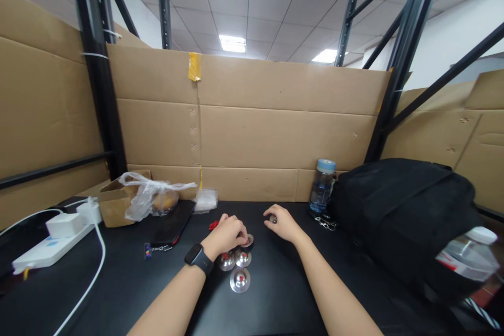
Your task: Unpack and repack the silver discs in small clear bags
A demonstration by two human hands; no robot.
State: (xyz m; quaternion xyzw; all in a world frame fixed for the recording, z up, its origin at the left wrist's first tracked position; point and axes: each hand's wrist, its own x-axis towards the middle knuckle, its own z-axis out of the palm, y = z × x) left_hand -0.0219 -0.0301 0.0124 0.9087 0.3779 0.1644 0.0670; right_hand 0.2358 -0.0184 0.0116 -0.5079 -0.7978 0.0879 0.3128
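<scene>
My left hand point(227, 235), with a dark watch point(199, 259) on its wrist, has its fingers pinched at a small silver finger cymbal point(248, 241) with a red centre. Just below lie more such domed discs: a left cymbal point(226, 261), a middle cymbal point(243, 259) and a front cymbal point(240, 280). A red thing point(213, 225), partly hidden, shows behind the left hand. To the right, my right hand point(282, 223) is held over the black table with curled fingers. Between its thumb and fingers shows a small greyish thing point(273, 218), too small to name.
At left are a white power strip point(39, 254) with a cable, a cardboard box point(114, 205), a plastic bag point(151, 197) and a black pouch point(173, 224). A water bottle point(322, 186), keys point(326, 223) and a black backpack point(401, 215) stand right. Cardboard walls point(252, 136) enclose the back.
</scene>
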